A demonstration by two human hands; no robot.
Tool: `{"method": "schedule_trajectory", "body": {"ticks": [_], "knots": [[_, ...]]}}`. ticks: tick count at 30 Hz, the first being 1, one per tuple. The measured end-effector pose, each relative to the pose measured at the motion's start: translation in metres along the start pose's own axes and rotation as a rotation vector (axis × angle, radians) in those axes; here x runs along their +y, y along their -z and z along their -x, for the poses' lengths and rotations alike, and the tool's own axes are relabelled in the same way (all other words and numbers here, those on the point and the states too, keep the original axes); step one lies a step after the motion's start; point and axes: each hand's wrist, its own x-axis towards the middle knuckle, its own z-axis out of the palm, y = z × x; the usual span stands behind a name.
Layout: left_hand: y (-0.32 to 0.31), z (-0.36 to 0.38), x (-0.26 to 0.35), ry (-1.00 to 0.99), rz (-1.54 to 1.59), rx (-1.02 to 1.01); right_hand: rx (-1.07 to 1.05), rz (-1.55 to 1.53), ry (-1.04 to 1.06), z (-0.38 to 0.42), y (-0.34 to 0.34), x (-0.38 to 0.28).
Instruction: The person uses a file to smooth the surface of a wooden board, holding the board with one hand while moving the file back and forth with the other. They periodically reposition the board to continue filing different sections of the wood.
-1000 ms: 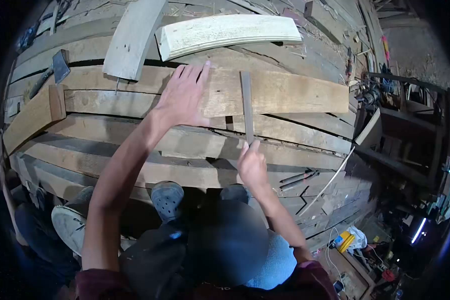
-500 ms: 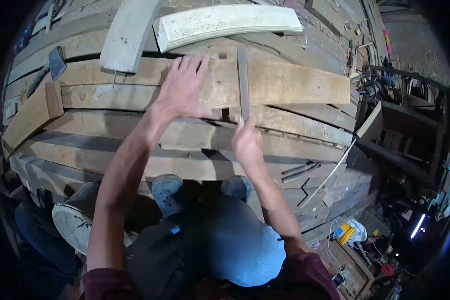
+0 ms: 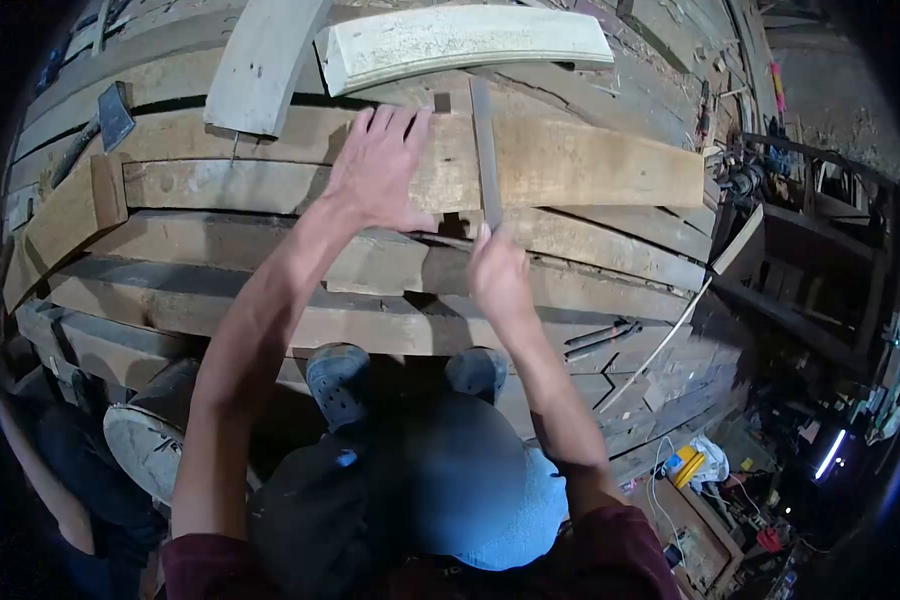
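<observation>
A long pale wooden board (image 3: 600, 155) lies crosswise in front of me, with small dark square holes cut in it. My left hand (image 3: 380, 170) rests on this board, fingers spread, its thumb at the near edge. Across the board lies a grey metal carpenter's square (image 3: 485, 150); a thin dark strip runs from its near end toward my left thumb. My right hand (image 3: 500, 270) is closed around the near end of the square. Whether it also holds something smaller is hidden.
Beyond the board lie a curved whitish wood piece (image 3: 470, 40) and a grey plank (image 3: 265, 70). A hatchet (image 3: 113, 118) lies at left, near an angled wood block (image 3: 65, 225). Pliers-like tools (image 3: 602, 338) lie at right. Another person's arm (image 3: 45, 465) shows at lower left.
The view has shifted slightly. My right hand stays at the near end of the square, and my left hand remains spread on the board. The other person's arm has come into view at lower left.
</observation>
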Motion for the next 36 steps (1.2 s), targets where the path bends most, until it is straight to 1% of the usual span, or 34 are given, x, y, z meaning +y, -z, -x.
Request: {"method": "schedule_trajectory", "body": {"ticks": [1, 3, 5, 6, 8, 9, 10, 11, 13, 14, 15, 17, 20, 23, 24, 27, 28, 31, 32, 33, 36], "knots": [[-0.001, 0.001, 0.002, 0.010, 0.013, 0.001, -0.001, 0.021, -0.031, -0.009, 0.006, -0.011], [-0.002, 0.001, -0.001, -0.005, 0.010, 0.020, 0.027, -0.013, 0.016, 0.012, -0.002, -0.003], [-0.009, 0.002, -0.005, -0.039, -0.014, 0.067, -0.050, 0.013, -0.065, 0.039, -0.005, 0.003], [-0.003, -0.001, -0.006, -0.026, -0.023, 0.054, -0.091, 0.034, -0.112, 0.043, 0.001, 0.000], [-0.001, 0.001, -0.001, -0.007, -0.014, 0.002, -0.023, 0.045, -0.051, 0.019, 0.000, -0.001], [-0.005, 0.001, -0.003, -0.015, 0.030, 0.035, 0.007, 0.051, -0.022, 0.001, 0.001, -0.006], [-0.007, 0.003, -0.002, -0.017, 0.028, 0.042, -0.031, -0.007, -0.027, -0.012, 0.006, -0.013], [-0.006, 0.003, -0.002, -0.023, 0.015, 0.056, -0.023, -0.021, -0.039, 0.000, 0.000, -0.005], [0.000, 0.001, 0.000, 0.010, -0.015, -0.017, 0.019, -0.061, -0.006, 0.024, -0.012, 0.006], [-0.009, 0.002, -0.006, -0.038, 0.005, 0.054, -0.048, 0.020, -0.088, 0.042, -0.006, 0.006], [-0.005, 0.001, -0.004, -0.025, 0.003, 0.048, -0.064, -0.024, -0.079, 0.041, 0.001, 0.004], [-0.001, 0.001, -0.003, -0.014, 0.018, 0.008, -0.056, 0.054, -0.099, 0.027, 0.005, 0.002], [-0.002, 0.002, 0.000, 0.014, 0.064, 0.005, -0.022, 0.066, -0.087, -0.005, 0.001, 0.003], [-0.004, 0.001, -0.003, -0.016, -0.016, 0.027, -0.052, 0.036, -0.146, 0.035, -0.005, 0.016], [-0.003, 0.001, -0.003, -0.035, -0.024, 0.058, -0.074, 0.095, -0.173, 0.038, 0.003, 0.010], [-0.007, 0.002, -0.006, -0.055, 0.013, 0.091, -0.021, 0.084, -0.082, 0.012, 0.002, 0.019], [-0.009, 0.003, -0.003, -0.041, 0.020, 0.072, 0.035, 0.064, -0.058, 0.000, 0.010, 0.010], [-0.002, 0.001, -0.003, -0.006, 0.006, 0.032, -0.018, -0.068, -0.067, 0.010, 0.004, 0.014], [-0.005, 0.002, -0.005, -0.029, -0.007, 0.063, 0.013, -0.022, -0.067, 0.022, 0.005, 0.009], [-0.005, 0.002, -0.006, -0.040, -0.001, 0.061, -0.046, 0.002, -0.094, 0.031, 0.007, 0.011], [-0.004, 0.002, -0.005, -0.019, -0.016, 0.052, -0.076, 0.045, -0.120, 0.029, 0.006, 0.019]]}}
